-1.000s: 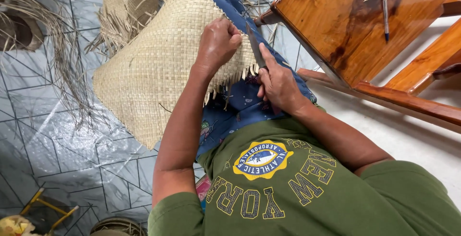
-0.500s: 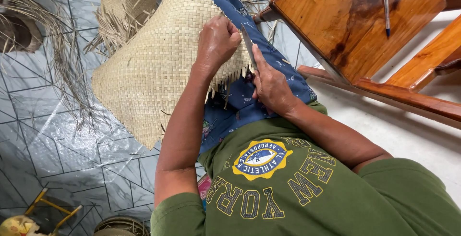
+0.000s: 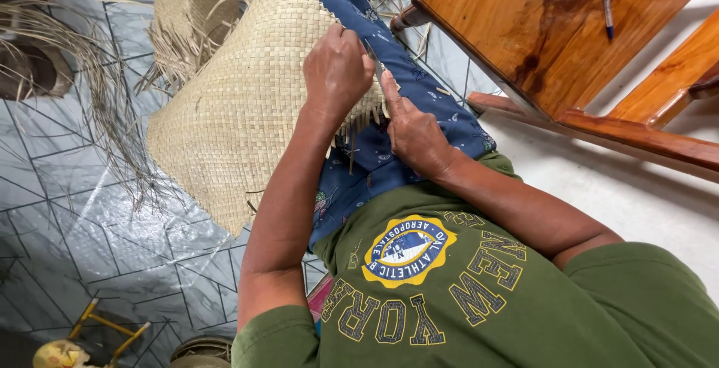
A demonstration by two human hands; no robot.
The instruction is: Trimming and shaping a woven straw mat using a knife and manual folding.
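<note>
The woven straw mat (image 3: 240, 113) lies across the blue-clothed lap (image 3: 389, 136) at the frame's centre, so both hands reach its frayed edge. The left hand (image 3: 337, 68) has its fingers curled shut, pinching that edge; the right hand (image 3: 412, 132) presses loose strands, fingers half extended. The mat's long axis runs diagonally, one corner pointing to the upper centre.
</note>
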